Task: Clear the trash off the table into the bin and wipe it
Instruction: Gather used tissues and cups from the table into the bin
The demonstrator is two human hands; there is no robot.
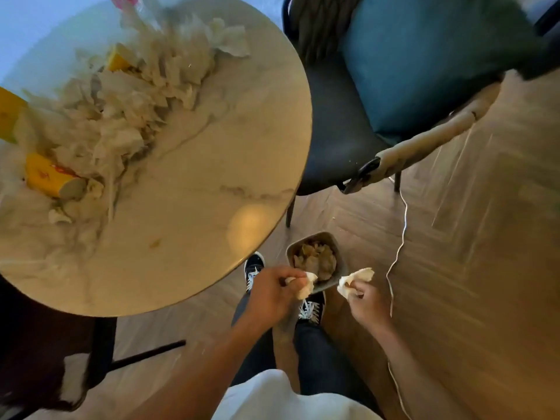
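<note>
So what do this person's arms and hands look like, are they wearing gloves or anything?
No gloves: both the left hand and the right hand are bare, with bare forearms and no watch or rings that I can make out. A white top shows at the bottom, with dark trousers and black lace-up sneakers.

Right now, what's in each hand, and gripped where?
Left hand pinches a crumpled tissue at its near end. Right hand pinches another crumpled tissue at its lower edge. Both are near the bin.

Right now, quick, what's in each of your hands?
Left hand: closed, pinching a crumpled white paper tissue over the small grey bin.
Right hand: closed, gripping another crumpled white tissue beside the bin.
</note>
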